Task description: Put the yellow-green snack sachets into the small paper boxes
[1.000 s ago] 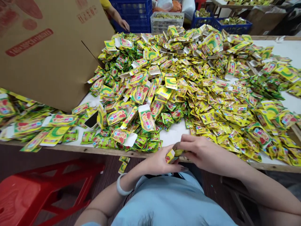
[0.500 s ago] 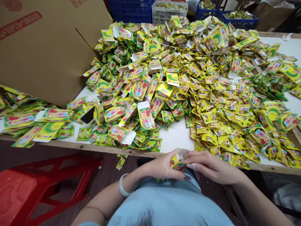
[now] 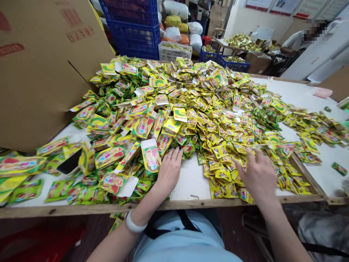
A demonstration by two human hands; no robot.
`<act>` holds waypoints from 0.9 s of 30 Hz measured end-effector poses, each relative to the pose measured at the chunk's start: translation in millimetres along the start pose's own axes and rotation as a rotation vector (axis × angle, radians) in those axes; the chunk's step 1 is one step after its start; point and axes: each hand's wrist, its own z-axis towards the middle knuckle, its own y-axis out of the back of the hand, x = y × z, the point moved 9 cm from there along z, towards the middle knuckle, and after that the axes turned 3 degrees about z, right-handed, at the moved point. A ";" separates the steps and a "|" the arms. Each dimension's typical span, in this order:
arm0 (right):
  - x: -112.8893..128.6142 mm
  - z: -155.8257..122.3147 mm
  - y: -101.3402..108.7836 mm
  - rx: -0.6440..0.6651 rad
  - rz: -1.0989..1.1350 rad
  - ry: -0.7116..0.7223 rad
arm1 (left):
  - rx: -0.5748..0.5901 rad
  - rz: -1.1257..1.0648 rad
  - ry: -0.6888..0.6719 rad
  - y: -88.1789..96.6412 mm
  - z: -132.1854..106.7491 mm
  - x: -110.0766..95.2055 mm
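Left hand (image 3: 169, 170) lies palm down on the bare bench (image 3: 191, 180), grip spread and holding nothing. Its fingertips (image 3: 177, 153) touch the near edge of the sachets (image 3: 218, 120), a big yellow-green heap that covers most of the bench top. Just left of that hand a flat carton (image 3: 151, 157) lies on the heap, white flap up. There is a ring on one finger and a white bangle (image 3: 133, 225) on the wrist.

Right hand (image 3: 257, 176) is over the near right part of the heap, well apart from the left. Its grip is spread too, fingers splayed over the loose sachets. It is blurred, so I can't tell whether the tips are on the sachets; nothing is pinched that I can see.

More flat cartons lie mixed into the heap's left side. A large cardboard box (image 3: 40, 80) stands tilted at the bench's far left corner. Behind the bench are blue crates (image 3: 133, 29) and a white basket (image 3: 174, 52). A person (image 3: 294, 40) sits at a far table on the right.
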 end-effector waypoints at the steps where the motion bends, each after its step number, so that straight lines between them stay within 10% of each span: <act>1: 5.8 3.5 -15.9 -0.015 -0.085 -0.002 | 0.009 0.034 0.012 -2.5 0.4 1.3; 8: 41.9 5.0 -94.1 0.227 -0.377 0.106 | -0.035 -0.243 0.040 12.9 -9.3 3.5; 16: 15.4 4.6 -83.7 0.228 -0.253 0.181 | 0.028 -0.662 0.222 5.4 -16.7 12.2; 27: 6.5 25.3 -50.8 -0.022 0.521 0.067 | -0.014 -0.748 0.337 10.9 -19.1 21.9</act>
